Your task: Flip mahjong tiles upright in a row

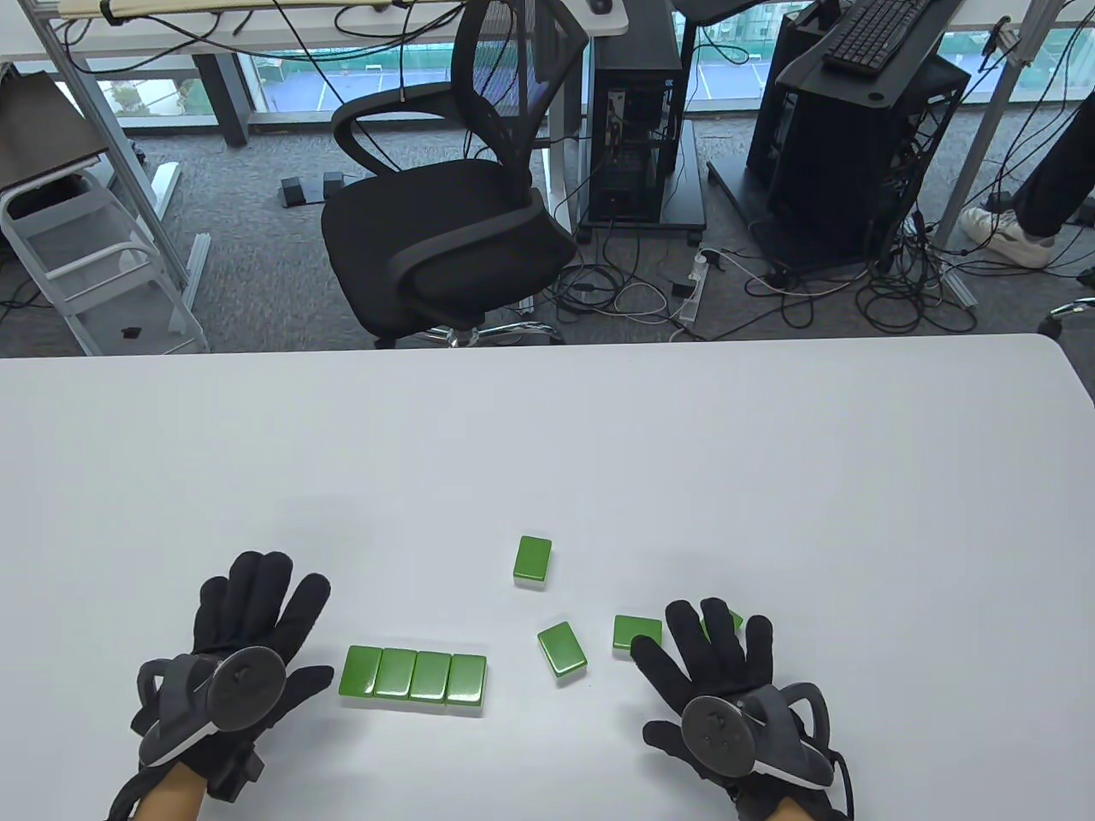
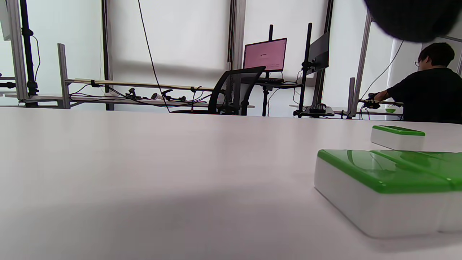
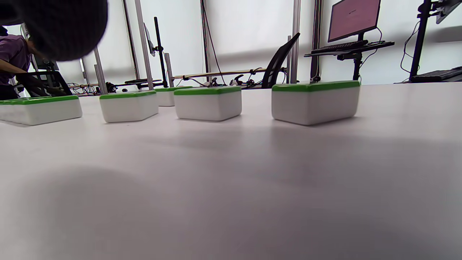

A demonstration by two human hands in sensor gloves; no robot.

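Mahjong tiles with green backs and white bodies lie flat on the white table [image 1: 547, 445]. A row of several tiles [image 1: 415, 677] lies side by side at the front left, also close up in the left wrist view [image 2: 382, 187]. Loose tiles lie to its right: one farther back [image 1: 532, 562], one tilted [image 1: 562, 652], one by my right hand [image 1: 637, 634], and one partly hidden under my right fingers [image 1: 734, 617]. My left hand [image 1: 248, 616] lies open with spread fingers, just left of the row. My right hand [image 1: 714, 650] is open with spread fingers and holds nothing.
The table's far edge [image 1: 530, 346] faces a black office chair [image 1: 445, 231]. In the right wrist view the loose tiles [image 3: 207, 103] stand spaced apart across the table, with bare table in front of them.
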